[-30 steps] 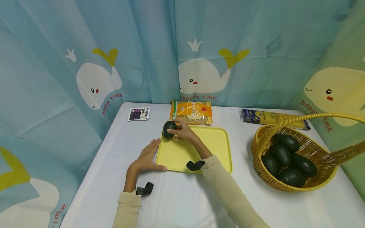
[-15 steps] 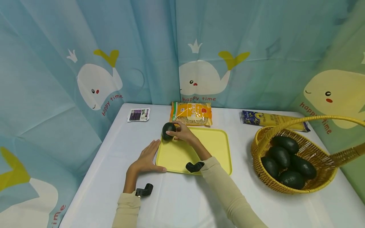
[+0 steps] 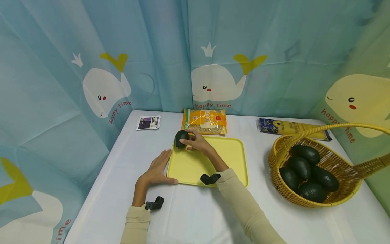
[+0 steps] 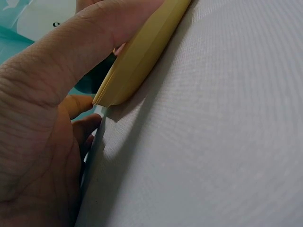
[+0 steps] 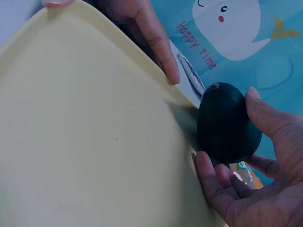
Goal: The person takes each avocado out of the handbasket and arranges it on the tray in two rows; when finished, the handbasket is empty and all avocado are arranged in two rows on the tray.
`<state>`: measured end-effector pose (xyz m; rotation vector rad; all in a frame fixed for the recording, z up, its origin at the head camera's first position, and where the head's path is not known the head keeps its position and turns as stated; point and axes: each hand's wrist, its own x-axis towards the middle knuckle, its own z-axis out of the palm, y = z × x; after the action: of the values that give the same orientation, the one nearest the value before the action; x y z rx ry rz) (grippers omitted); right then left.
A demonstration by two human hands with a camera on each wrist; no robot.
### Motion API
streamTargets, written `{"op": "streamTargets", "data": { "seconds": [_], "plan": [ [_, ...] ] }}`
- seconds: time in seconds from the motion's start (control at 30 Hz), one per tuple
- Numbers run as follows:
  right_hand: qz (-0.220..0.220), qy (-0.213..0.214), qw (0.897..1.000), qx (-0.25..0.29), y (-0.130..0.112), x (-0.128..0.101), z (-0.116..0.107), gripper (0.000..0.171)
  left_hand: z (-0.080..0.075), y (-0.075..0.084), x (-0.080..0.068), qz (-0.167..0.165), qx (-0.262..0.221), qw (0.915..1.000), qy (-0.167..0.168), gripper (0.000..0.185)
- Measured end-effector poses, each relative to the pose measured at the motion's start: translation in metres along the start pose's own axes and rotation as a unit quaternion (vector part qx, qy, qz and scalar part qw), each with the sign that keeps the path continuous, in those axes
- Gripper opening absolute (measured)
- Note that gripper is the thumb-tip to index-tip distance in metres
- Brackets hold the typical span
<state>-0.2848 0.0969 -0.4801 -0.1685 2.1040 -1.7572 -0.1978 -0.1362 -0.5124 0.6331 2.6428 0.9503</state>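
While my right hand (image 3: 198,142) reaches across the yellow tray (image 3: 225,159), its fingers and thumb curl round a dark avocado (image 3: 181,138) at the tray's far left corner; the forearm crosses the tray on a slant. From the right wrist view the avocado (image 5: 228,123) stands blunt end down, smooth and dark green with a small pale stem scar on top, sitting at the tray's rim (image 5: 184,101). My left hand (image 3: 156,168) lies flat on the table (image 3: 195,213) with straight fingers along the tray's left edge and the thumb against the near edge, holding nothing. Most of the tray's surface lies bare to the right of my arm. Just behind the tray rests an orange packet (image 3: 204,120); well to the right a wicker basket (image 3: 275,149) holds more avocados (image 3: 307,171), with open table between it and the tray.
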Motion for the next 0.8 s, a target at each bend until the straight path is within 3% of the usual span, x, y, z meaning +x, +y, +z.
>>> {"op": "streamTargets", "data": {
  "seconds": [0.8],
  "plan": [
    [-0.006, -0.013, 1.000, -0.022, 0.0002, -0.0002, 0.0016, 0.068, 0.0008, 0.0022, -0.0013, -0.007, 0.007, 0.9999, 0.003, 0.129]
  ]
}}
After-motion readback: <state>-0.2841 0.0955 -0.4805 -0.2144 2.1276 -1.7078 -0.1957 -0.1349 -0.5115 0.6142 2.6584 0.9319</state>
